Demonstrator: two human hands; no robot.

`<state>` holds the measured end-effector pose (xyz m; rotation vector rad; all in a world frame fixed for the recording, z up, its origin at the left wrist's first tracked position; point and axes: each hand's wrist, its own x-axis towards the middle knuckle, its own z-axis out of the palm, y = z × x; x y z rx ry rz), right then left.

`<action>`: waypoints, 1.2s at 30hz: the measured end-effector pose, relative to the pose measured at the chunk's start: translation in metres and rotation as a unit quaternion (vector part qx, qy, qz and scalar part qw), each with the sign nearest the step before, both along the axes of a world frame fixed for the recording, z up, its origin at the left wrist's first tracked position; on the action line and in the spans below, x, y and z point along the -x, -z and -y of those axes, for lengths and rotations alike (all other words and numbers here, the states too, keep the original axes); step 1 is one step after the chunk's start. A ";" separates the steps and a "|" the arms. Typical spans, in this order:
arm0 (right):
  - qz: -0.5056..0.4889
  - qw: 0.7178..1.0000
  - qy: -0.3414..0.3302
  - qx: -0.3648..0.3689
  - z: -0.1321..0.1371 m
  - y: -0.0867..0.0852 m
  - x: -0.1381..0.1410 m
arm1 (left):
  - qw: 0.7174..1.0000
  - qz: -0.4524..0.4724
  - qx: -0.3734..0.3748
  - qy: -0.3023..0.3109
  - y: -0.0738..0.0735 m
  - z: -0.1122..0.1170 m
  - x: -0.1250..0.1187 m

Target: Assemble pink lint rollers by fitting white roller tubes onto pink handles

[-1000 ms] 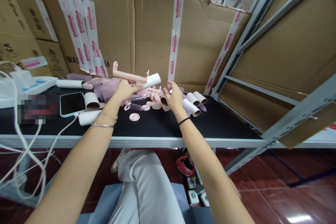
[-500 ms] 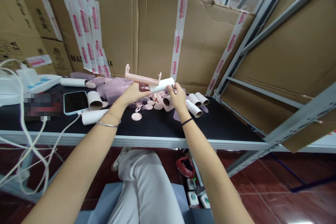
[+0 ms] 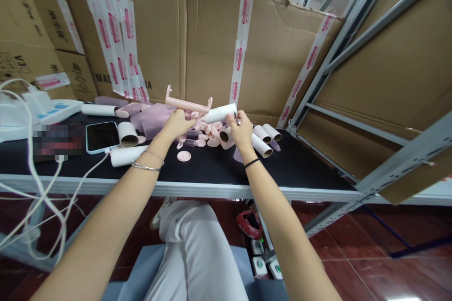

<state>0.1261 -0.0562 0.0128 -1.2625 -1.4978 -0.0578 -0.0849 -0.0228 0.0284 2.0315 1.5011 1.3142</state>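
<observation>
A pale-pink U-shaped bracket (image 3: 188,105) is pinched by the left hand (image 3: 179,124), its bar above the grip. Right of that grip, a white cylindrical roll (image 3: 219,113) is touched by the right hand (image 3: 242,129); whether it is pinched there cannot be told.

Left hand (image 3: 178,124) grasping left end of white roll (image 3: 221,113); right hand (image 3: 241,130), fingers bent, at roll's right end.
</observation>
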 end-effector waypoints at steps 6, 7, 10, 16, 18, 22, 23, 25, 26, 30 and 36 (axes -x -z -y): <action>0.050 0.998 0.023 0.012 -0.001 0.000 0.001 | 0.994 -0.031 -0.020 -0.106 -0.003 0.000 0.003; 0.063 0.998 0.023 0.014 -0.001 0.001 0.002 | 0.994 -0.031 -0.015 -0.106 -0.003 0.001 0.002; 0.099 0.994 0.038 0.025 0.001 0.002 0.005 | 0.994 -0.040 0.000 -0.106 -0.003 0.003 -0.001; 0.159 0.975 0.080 0.133 0.003 0.004 0.004 | 0.993 -0.070 -0.003 -0.097 -0.001 0.004 -0.006; 0.161 0.971 0.093 0.152 0.003 0.004 0.002 | 0.992 -0.071 0.000 -0.100 -0.001 0.005 -0.006; 0.116 0.978 0.124 0.118 0.005 0.001 0.000 | 0.994 -0.040 0.006 -0.104 -0.002 0.007 -0.005; 0.104 0.979 0.136 0.108 0.006 0.000 0.000 | 0.994 -0.029 0.005 -0.101 -0.002 0.007 -0.005; 0.093 0.980 0.158 0.082 0.009 -0.004 0.000 | 0.996 -0.011 -0.011 -0.090 -0.001 0.007 -0.005; 0.095 0.979 0.167 0.065 0.011 -0.006 0.001 | 0.996 -0.003 -0.025 -0.084 -0.001 0.007 -0.005; 0.155 0.977 0.150 0.002 0.018 -0.010 0.007 | 0.995 0.004 -0.079 -0.064 0.001 0.005 -0.004; 0.423 0.896 -0.029 0.130 0.018 -0.001 0.024 | 0.995 -0.004 -0.073 -0.074 0.004 0.003 -0.005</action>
